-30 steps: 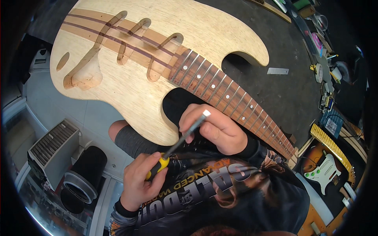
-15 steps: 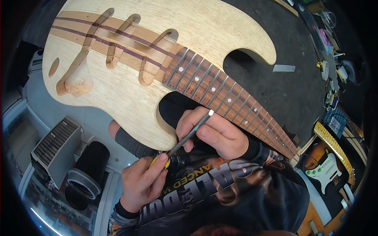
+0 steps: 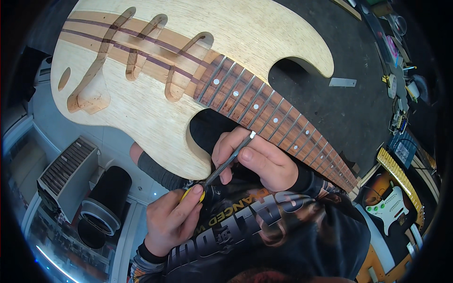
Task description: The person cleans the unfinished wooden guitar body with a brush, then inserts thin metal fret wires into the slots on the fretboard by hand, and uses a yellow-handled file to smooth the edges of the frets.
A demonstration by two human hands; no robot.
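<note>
An unfinished pale wood guitar body [image 3: 188, 42] with dark centre stripes and routed cavities lies on a black mat. Its brown fretboard [image 3: 264, 113], with metal frets and white dots, runs down to the right. A slim metal file [image 3: 231, 158] with a yellow handle [image 3: 193, 193] rests against the near edge of the neck, where it joins the body. My left hand [image 3: 167, 221] grips the handle from below. My right hand [image 3: 264, 162] pinches the file's far end beside the fretboard edge.
The black mat [image 3: 339, 108] carries a small metal plate [image 3: 342, 82], with small tools along its far right edge. A grey vented box [image 3: 66, 170] and a black cylinder [image 3: 106, 198] stand low left. A sunburst guitar with a white pickguard [image 3: 391, 212] lies at right.
The file has shifted slightly along the neck edge and my left hand now covers more of the yellow handle. Both hands keep their grip. The view has swayed a little.
</note>
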